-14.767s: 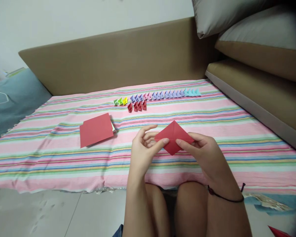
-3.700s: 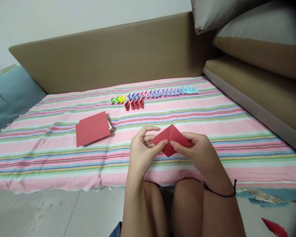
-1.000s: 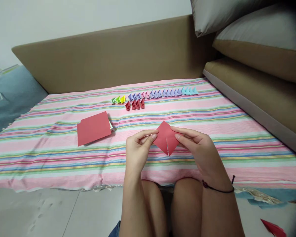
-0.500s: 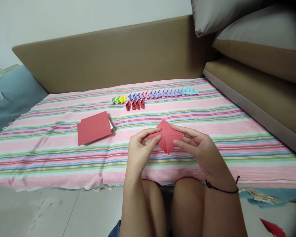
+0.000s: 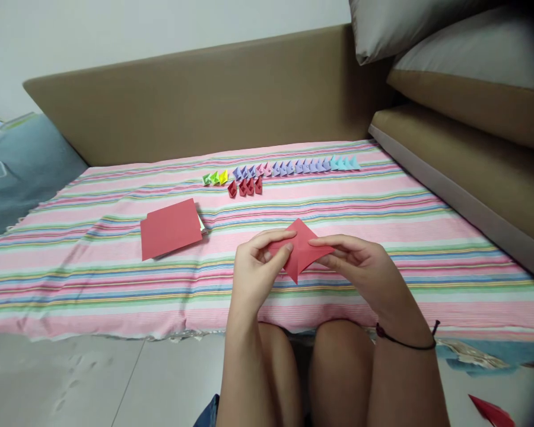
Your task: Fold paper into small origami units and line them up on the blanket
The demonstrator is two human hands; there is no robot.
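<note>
Between my two hands is a red sheet of folded origami paper point(image 5: 299, 244), roughly diamond-shaped with a point toward me. My left hand point(image 5: 263, 256) pinches its left corner between thumb and fingers. On the other side, my right hand point(image 5: 356, 256) grips the right part, with fingers on top and the thumb beneath. The paper is held in the air above a striped cloth point(image 5: 115, 284). Parts of its left and right corners are hidden by my fingers.
Small folded paper pieces stand in a row: green and yellow point(image 5: 215, 178), purple point(image 5: 283, 169), light blue point(image 5: 345, 163). Several dark red ones point(image 5: 250, 187) sit before them. A stack of red paper point(image 5: 171, 230) lies left. Cushions point(image 5: 463, 154) rise at right; a red folded piece point(image 5: 490, 410) lies lower right.
The right part of the red paper has been turned and tilted, so its lower edge now slants. My right index finger has moved onto the top of the paper, and the right thumb has gone beneath.
</note>
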